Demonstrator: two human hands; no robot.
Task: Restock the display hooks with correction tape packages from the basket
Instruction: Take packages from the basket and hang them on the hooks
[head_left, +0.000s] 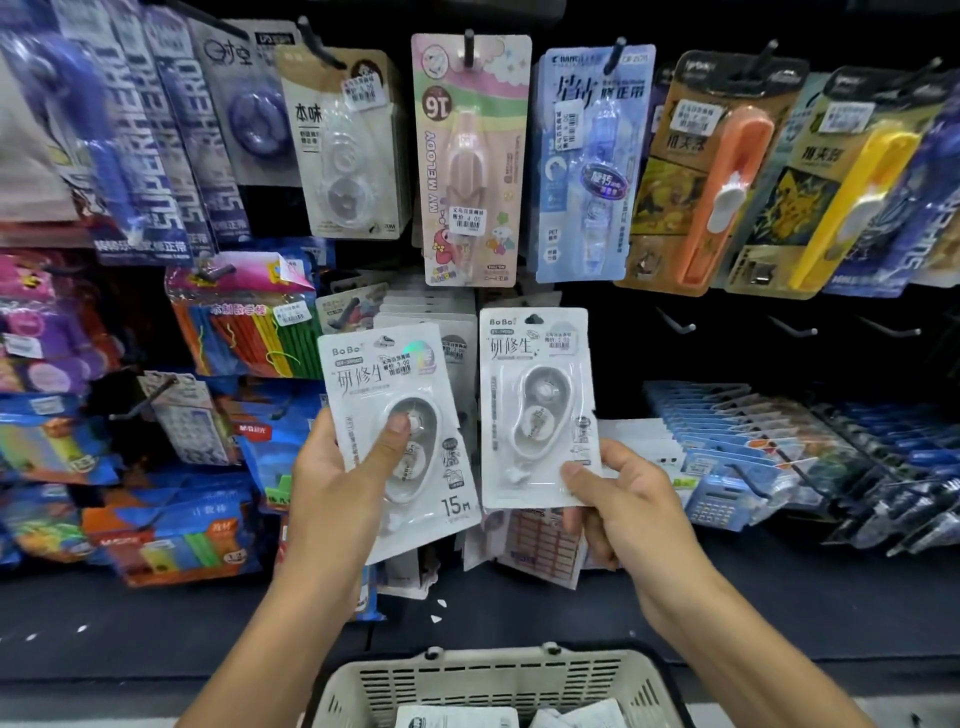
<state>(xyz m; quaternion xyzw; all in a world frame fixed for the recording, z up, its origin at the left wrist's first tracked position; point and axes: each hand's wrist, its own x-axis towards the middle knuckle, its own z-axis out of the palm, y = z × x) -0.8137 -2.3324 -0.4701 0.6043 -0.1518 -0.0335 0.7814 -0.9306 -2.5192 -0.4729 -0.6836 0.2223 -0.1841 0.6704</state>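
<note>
1. Two white correction tape packages are held up side by side in front of the display, above the basket. The left package (397, 436) is tilted slightly, its top leaning left; the right package (537, 408) is held nearly upright.
2. The left package is gripped by the left hand (332, 483), with the thumb pressed across the clear blister on the front and the fingers hidden behind the card.
3. The right package is pinched at its lower right corner by the right hand (623, 499), thumb on the front (the other fingers are curled behind).
4. A stack of similar white packages (426, 306) is seen just behind the two held ones, hanging in the middle of the display.
5. More white packages (457, 717) are seen lying in the beige basket (493, 675) at the bottom edge of the view.
6. Bare hooks (675, 323) are visible to the right of the held packages, against the dark panel.
7. A pink My Melody package (470, 156) is hung on the row above, between other carded tapes.
</note>
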